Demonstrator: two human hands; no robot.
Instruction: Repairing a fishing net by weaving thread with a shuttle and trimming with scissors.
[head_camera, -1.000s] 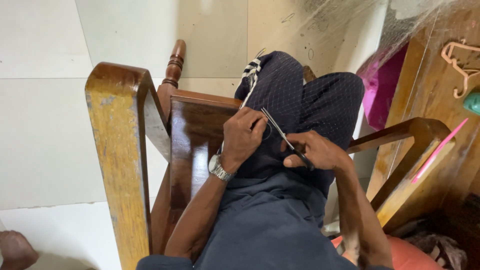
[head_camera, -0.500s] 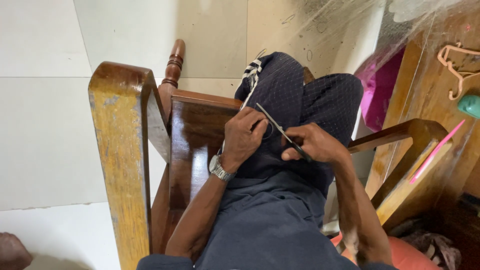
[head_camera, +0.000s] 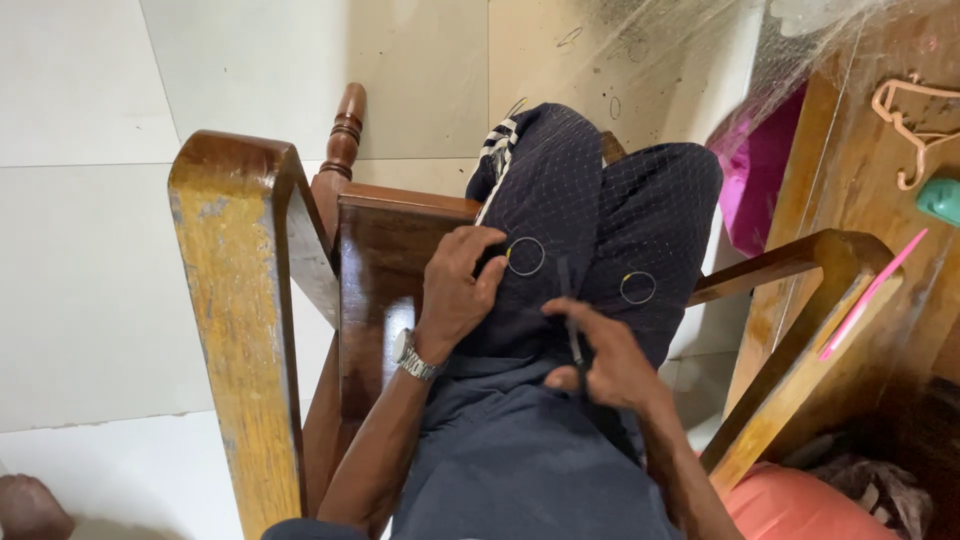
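The person sits in a wooden chair (head_camera: 380, 260) and looks down at their lap, where a fine, thin net (head_camera: 600, 190) lies draped over dark trousers (head_camera: 640, 210) and runs up toward the right, over a wooden frame (head_camera: 850, 180). The left hand (head_camera: 455, 290), with a metal wristwatch (head_camera: 413, 356) on its wrist, rests on the left thigh with its grip pressed together, the fingertips pinching the net just beside a small ring (head_camera: 526, 256). A second ring (head_camera: 638, 288) lies on the other thigh, near the right hand (head_camera: 605, 355). The right hand's grip is curled around a thin dark tool (head_camera: 570, 310), which points up between the two rings; what kind of tool it is cannot be told. A pink stick (head_camera: 872, 293) lies along the chair's right armrest (head_camera: 800, 300), and pale floor tiles (head_camera: 90, 250) spread on the left
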